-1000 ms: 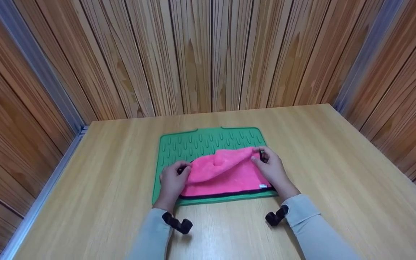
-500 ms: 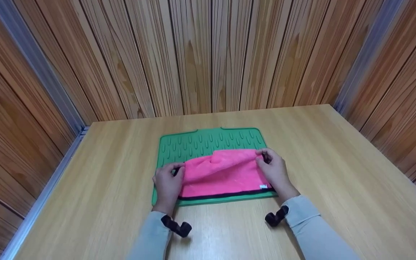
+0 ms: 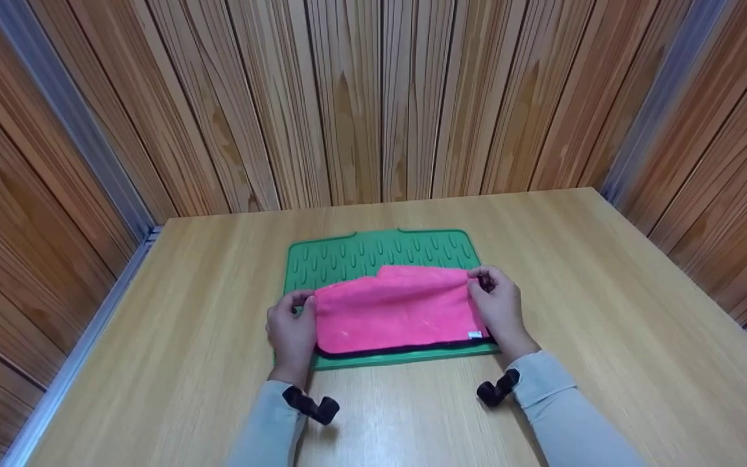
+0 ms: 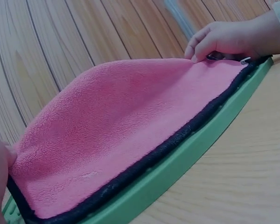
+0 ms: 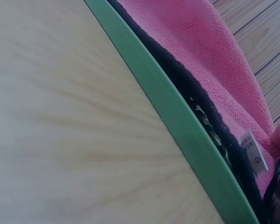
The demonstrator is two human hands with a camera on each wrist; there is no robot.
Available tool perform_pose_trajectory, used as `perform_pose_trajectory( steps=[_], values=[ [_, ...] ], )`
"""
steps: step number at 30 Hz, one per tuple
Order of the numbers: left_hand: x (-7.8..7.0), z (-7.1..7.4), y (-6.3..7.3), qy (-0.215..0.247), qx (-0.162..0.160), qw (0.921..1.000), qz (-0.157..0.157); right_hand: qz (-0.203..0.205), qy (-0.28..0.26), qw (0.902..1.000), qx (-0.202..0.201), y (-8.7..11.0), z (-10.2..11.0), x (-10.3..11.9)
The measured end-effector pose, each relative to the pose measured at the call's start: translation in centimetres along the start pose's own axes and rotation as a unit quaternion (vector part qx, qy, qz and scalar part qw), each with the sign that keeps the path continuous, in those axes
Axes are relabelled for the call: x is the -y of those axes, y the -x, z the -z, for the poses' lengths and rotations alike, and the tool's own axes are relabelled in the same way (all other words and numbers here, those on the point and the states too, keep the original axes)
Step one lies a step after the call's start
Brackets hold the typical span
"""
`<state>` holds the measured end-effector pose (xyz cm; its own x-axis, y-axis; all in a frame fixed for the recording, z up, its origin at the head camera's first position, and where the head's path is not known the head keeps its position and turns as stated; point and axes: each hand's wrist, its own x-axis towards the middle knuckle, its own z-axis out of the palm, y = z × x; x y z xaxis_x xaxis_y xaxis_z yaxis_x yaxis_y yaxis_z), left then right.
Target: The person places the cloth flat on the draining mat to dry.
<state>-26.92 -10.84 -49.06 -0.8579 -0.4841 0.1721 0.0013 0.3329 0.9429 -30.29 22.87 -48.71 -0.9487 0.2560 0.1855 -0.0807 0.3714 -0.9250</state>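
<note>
A pink plush cloth (image 3: pixel 393 308) with a dark edging lies over the front half of a green ridged mat (image 3: pixel 328 259). At the cloth's left side my left hand (image 3: pixel 292 331) pinches its edge between thumb and fingers. My right hand (image 3: pixel 500 308) pinches the opposite side. Between the hands the cloth's far part is raised in a soft fold, as the left wrist view shows on the pink cloth (image 4: pixel 107 107). A small white label (image 5: pixel 253 151) sticks out near the front right corner. In the right wrist view, the dark edging (image 5: pixel 177 70) runs just above the mat's rim.
The mat rests on a light wooden table (image 3: pixel 607 311). Wood-panelled walls (image 3: pixel 347 104) rise behind the table and at both sides. A black wrist mount (image 3: pixel 312 405) is worn on the left wrist, and another black mount (image 3: pixel 498 388) on the right.
My left hand has moved left and slightly toward me, drawing the cloth's left side out. My right hand has shifted a little right. The cloth is flatter and more stretched.
</note>
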Motion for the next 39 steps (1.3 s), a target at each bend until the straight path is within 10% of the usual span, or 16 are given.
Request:
perform_pose_trajectory(
  steps=[8,27,39],
  values=[
    [-0.17,0.15,0.06,0.013,-0.02,0.9997,-0.001,0.022,-0.011,0.9993,-0.027,-0.09,-0.21,-0.02],
    [-0.11,-0.37,0.13,-0.059,0.14,0.9883,0.012,-0.009,0.044,0.9965,0.071,-0.05,-0.08,-0.07],
    [0.07,-0.42,0.0,-0.038,0.109,0.9915,-0.061,0.015,0.029,0.9975,0.063,-0.21,-0.37,0.03]
  ],
)
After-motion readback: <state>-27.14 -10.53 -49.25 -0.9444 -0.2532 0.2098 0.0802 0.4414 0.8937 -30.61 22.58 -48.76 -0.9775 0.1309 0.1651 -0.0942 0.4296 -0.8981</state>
